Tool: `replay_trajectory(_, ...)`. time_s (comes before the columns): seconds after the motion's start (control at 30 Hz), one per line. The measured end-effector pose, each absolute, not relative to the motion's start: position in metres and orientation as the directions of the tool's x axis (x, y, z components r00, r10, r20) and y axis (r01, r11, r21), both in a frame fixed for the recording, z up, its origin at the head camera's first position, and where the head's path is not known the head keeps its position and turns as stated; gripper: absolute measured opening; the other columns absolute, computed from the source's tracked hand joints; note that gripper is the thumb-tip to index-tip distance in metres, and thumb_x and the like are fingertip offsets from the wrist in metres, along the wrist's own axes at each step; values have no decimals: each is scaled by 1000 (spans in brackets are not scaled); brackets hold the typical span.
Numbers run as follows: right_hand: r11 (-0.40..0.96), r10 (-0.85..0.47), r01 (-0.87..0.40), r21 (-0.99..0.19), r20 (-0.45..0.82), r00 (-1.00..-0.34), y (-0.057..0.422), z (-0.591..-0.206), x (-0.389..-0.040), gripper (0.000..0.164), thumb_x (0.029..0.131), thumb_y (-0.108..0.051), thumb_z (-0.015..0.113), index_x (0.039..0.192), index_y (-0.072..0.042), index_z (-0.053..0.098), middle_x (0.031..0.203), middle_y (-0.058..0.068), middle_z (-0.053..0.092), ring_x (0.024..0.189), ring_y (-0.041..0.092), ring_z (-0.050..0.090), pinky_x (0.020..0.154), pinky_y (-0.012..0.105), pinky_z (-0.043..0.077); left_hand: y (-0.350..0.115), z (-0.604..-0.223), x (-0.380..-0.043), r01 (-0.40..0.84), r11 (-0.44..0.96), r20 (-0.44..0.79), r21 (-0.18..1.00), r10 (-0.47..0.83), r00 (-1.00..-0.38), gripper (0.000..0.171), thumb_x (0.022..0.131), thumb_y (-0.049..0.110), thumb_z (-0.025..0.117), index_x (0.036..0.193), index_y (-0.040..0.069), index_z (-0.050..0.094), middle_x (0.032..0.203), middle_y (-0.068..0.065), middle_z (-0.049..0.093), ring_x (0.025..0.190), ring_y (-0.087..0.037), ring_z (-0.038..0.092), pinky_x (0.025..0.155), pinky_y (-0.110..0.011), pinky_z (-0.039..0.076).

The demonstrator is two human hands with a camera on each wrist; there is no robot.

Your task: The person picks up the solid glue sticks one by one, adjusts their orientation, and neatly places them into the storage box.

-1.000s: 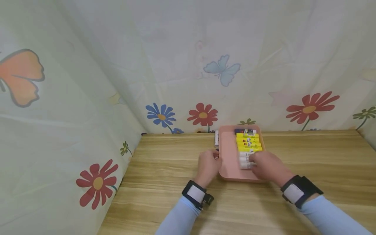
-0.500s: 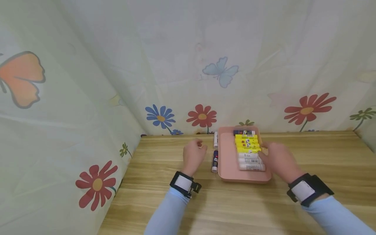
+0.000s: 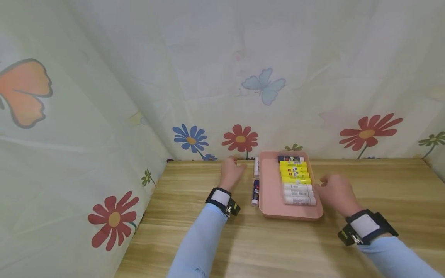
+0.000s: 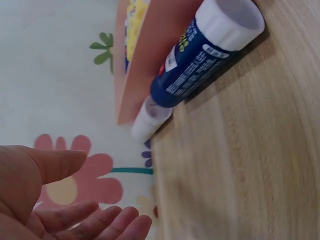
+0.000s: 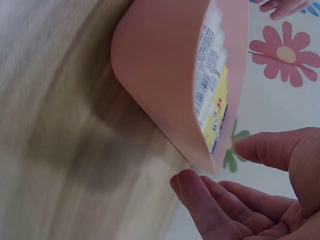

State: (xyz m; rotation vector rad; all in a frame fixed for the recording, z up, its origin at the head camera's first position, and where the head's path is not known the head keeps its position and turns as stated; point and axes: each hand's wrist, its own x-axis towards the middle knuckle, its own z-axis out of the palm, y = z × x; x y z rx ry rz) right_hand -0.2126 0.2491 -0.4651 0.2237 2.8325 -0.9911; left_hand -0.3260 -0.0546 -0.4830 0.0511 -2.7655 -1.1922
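My left hand (image 3: 232, 173) is left of the pink tray (image 3: 274, 214), its fingers and thumb apart and holding nothing. Nearest to it, along the tray's left side, lie a white glue stick (image 3: 256, 167) and a dark blue glue stick (image 4: 192, 62) with a white end. In the tray's right half is a column of glue sticks: a dark blue one (image 3: 290, 158) at the back, several yellow ones (image 3: 294, 173), then white ones (image 3: 299, 200) in front. Just beyond the tray's right wall is my right hand (image 5: 250, 195), with a gap between thumb and fingers and nothing inside.
The wooden table (image 3: 278, 247) carries everything. Behind it and at the left hangs a pale curtain (image 3: 194, 77) printed with flowers and butterflies, close to the tray's back wall. The left part of the tray's floor (image 3: 272, 185) shows bare pink.
My right hand has withdrawn from the white glue sticks to outside the tray's right wall. My left hand has moved away to the left and back, uncovering the dark blue glue stick beside the tray.
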Motion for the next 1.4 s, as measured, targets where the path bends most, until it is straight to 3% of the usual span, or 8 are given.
replay_trajectory(0.2,747,86,229,-625,-250,-964,246,-463,-207,56,88,-33,61,120,12,53,112,30,59,84,30,55,62,29,45,-41,-496,-335,-3,669,59,744,-69,-996,53,79,27,71,122,0,57,123,-17,60,112,-28,57,91,-41,49)
replay_trajectory(0.63,749,42,205,-630,-264,-964,238,-462,-205,39,89,-19,58,114,11,59,101,23,63,78,24,55,58,27,42,-25,-496,-338,-30,717,33,696,-73,-997,48,81,29,69,116,-2,61,112,-16,66,97,-26,62,83,-39,51)
replay_trajectory(0.77,751,43,199,-630,-254,-966,235,-463,-206,38,89,-18,58,114,10,60,102,23,63,78,24,55,58,27,43,-24,-497,-338,-30,759,47,651,-79,-996,45,81,29,69,115,1,62,108,-13,67,90,-24,62,77,-36,52)
replay_trajectory(0.9,743,43,194,-641,-243,-969,233,-465,-207,39,88,-19,59,114,10,60,101,22,64,77,23,56,57,27,43,-25,-498,-337,-53,818,51,573,-100,-994,43,80,33,70,112,5,64,98,-9,68,78,-21,59,62,-31,48)
replay_trajectory(1.07,740,45,194,-644,-241,-969,233,-467,-207,38,89,-19,59,114,10,61,100,22,64,76,23,55,57,27,42,-27,-497,-335,-47,880,95,472,-103,-990,33,76,38,72,92,9,67,81,-6,65,68,-20,56,49,-29,38)
replay_trajectory(1.2,739,50,202,-643,-246,-968,233,-466,-207,38,89,-19,59,114,10,60,101,22,64,76,23,55,57,27,42,-31,-501,-335,-41,890,96,453,-95,-991,23,74,29,74,83,9,66,76,-5,63,64,-20,56,48,-31,39)
replay_trajectory(1.4,740,63,218,-636,-257,-964,233,-468,-207,37,90,-19,58,113,10,61,100,21,65,77,23,55,58,27,43,-42,-515,-339,6,918,160,397,-62,-985,7,77,13,66,84,11,68,77,-5,65,64,-20,59,50,-36,45)
